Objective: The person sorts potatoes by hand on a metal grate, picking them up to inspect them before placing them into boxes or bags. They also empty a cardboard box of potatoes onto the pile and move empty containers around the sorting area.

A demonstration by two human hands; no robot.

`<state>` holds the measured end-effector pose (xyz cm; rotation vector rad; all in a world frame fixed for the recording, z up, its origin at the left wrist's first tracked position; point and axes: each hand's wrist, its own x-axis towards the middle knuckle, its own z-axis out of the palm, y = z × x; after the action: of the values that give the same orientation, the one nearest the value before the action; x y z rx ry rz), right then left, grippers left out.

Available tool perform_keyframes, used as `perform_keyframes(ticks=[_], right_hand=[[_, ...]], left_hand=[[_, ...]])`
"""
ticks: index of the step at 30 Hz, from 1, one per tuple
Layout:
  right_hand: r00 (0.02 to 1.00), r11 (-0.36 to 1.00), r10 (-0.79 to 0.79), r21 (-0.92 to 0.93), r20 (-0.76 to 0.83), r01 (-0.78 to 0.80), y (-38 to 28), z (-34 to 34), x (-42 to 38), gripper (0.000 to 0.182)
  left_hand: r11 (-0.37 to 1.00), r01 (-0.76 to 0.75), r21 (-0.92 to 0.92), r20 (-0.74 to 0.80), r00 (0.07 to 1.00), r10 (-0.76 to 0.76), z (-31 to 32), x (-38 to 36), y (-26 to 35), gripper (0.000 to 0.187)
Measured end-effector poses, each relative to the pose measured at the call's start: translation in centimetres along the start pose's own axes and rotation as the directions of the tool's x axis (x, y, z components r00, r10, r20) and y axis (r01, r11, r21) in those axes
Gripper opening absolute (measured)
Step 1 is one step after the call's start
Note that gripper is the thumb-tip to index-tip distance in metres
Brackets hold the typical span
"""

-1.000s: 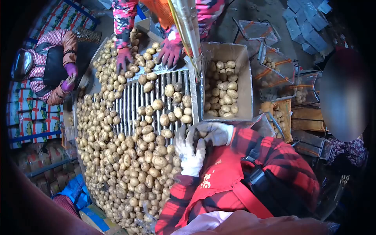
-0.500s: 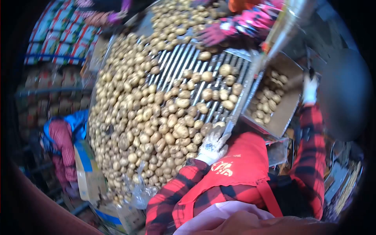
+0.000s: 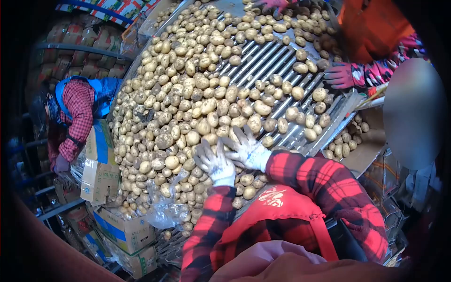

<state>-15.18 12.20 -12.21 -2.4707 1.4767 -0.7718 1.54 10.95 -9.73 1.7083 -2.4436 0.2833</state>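
Observation:
Many potatoes (image 3: 159, 103) cover a slatted metal table (image 3: 256, 58). Both of my hands wear pale work gloves with dirty grey fingers. My left hand (image 3: 213, 162) lies on the potatoes near the front edge, fingers spread, palm down. Close beside it on the right, my right hand (image 3: 246, 149) also rests on the potatoes with its fingers stretched out. Neither hand is wrapped round a potato. The two hands are nearly touching at the thumbs.
A co-worker's pink-gloved hand (image 3: 339, 76) is on the table at right; another pink glove (image 3: 272, 4) shows at the top. A cardboard box (image 3: 364, 150) with potatoes stands at right. At left, a person (image 3: 79, 108) bends beside cartons (image 3: 124, 231). Clear plastic (image 3: 167, 211) lies on the potatoes.
My right hand has left the box edge and come to the potatoes beside my left hand. The view has turned, and the co-worker's gloved hand now appears farther right.

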Motion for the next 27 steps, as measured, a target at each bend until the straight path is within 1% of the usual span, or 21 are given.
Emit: perform_keyframes(ticks=[1,3,5,6,7,9,10,11,12,13,15,16,17,18,19,20,21,23,24,25,27], right_hand=[[0.999,0.999,0.033,-0.002,0.013,-0.033,0.7,0.0,1.4,0.055],[0.991,0.977,0.057,-0.197,-0.124,-0.081,3.4,2.6,2.6,0.058],[0.975,0.961,0.203,-0.172,-0.089,-0.216,5.3,1.3,5.7,0.06],[0.973,0.954,0.229,-0.196,-0.012,-0.227,6.9,1.2,6.4,0.063],[0.96,0.951,0.254,-0.212,0.116,-0.226,8.3,-0.1,7.5,0.069],[0.968,0.954,0.25,-0.179,0.035,-0.24,12.3,0.7,8.2,0.071],[0.962,0.952,0.272,-0.143,-0.019,-0.272,14.0,0.2,8.9,0.073],[0.953,0.947,0.296,-0.106,-0.069,-0.302,15.5,-0.3,9.4,0.075],[0.948,0.928,0.318,-0.195,-0.026,-0.316,16.9,-0.8,9.5,0.074],[0.955,0.911,0.277,-0.287,-0.104,-0.296,18.8,-1.6,9.4,0.071],[0.89,0.845,0.443,-0.283,-0.106,-0.454,21.1,-2.9,9.0,0.058],[0.88,0.811,0.447,-0.343,-0.16,-0.474,21.5,-4.0,7.4,0.055],[0.869,0.772,0.446,-0.4,-0.214,-0.494,21.4,-5.2,5.5,0.053],[0.868,0.772,0.481,-0.409,-0.126,-0.487,20.0,-8.1,4.3,0.054],[0.879,0.785,0.448,-0.398,-0.165,-0.474,19.5,-8.2,2.6,0.056],[0.863,0.789,0.461,-0.349,-0.209,-0.506,17.8,-8.2,0.8,0.057],[0.842,0.79,0.475,-0.298,-0.255,-0.536,15.4,-8.2,-1.0,0.058],[0.794,0.739,0.583,-0.295,-0.171,-0.606,10.6,-7.8,-3.9,0.06],[0.777,0.739,0.609,-0.241,-0.161,-0.629,8.7,-7.7,-5.0,0.061],[0.762,0.74,0.631,-0.182,-0.143,-0.647,7.2,-7.5,-5.8,0.061],[0.798,0.783,0.599,-0.163,-0.057,-0.6,5.4,-8.7,-7.5,0.06]], left_hand=[[0.999,-0.019,-0.033,-0.04,0.999,0.017,0.3,1.9,-0.2,0.051],[0.997,-0.022,-0.073,-0.049,0.999,0.018,0.7,6.8,0.8,0.051],[0.989,-0.057,-0.139,-0.049,0.998,0.05,1.9,10.8,1.2,0.053],[0.984,-0.086,-0.157,-0.071,0.995,0.075,2.4,12.3,1.1,0.056],[0.96,-0.1,-0.263,-0.049,0.995,0.09,2.9,13.7,0.6,0.061],[0.945,-0.065,-0.319,-0.02,0.998,0.061,2.2,15.3,-0.2,0.065],[0.992,-0.073,-0.103,-0.082,0.995,0.064,2.9,15.5,-1.3,0.065],[1.0,-0.012,0.013,-0.051,0.999,0.013,3.0,15.8,-2.8,0.063],[0.997,0.071,0.017,-0.056,0.996,-0.07,3.1,16.0,-4.0,0.059],[0.988,0.153,0.02,-0.059,0.987,-0.151,3.6,16.0,-5.3,0.055],[0.989,0.094,0.111,0.19,0.975,-0.114,4.7,15.1,-7.9,0.058],[0.989,0.087,0.121,0.262,0.958,-0.116,4.7,15.2,-7.7,0.065],[0.991,0.08,0.112,0.263,0.959,-0.107,4.7,15.0,-6.9,0.065],[0.98,0.13,0.152,0.246,0.955,-0.165,4.7,14.5,-5.3,0.069],[0.964,0.185,0.193,0.225,0.948,-0.227,4.5,14.1,-3.7,0.073],[0.964,0.132,0.229,0.275,0.942,-0.195,4.4,13.7,-2.4,0.081],[0.981,0.181,0.074,0.278,0.941,-0.194,3.8,13.0,0.0,0.086],[0.998,0.03,0.055,0.183,0.982,-0.04,3.2,11.8,2.5,0.088],[0.998,0.03,0.048,0.183,0.982,-0.039,2.8,10.8,4.4,0.088],[0.999,-0.024,-0.037,0.247,0.969,0.032,2.5,9.3,6.6,0.085],[0.969,-0.127,-0.212,0.351,0.915,0.197,1.7,6.6,9.9,0.082]])
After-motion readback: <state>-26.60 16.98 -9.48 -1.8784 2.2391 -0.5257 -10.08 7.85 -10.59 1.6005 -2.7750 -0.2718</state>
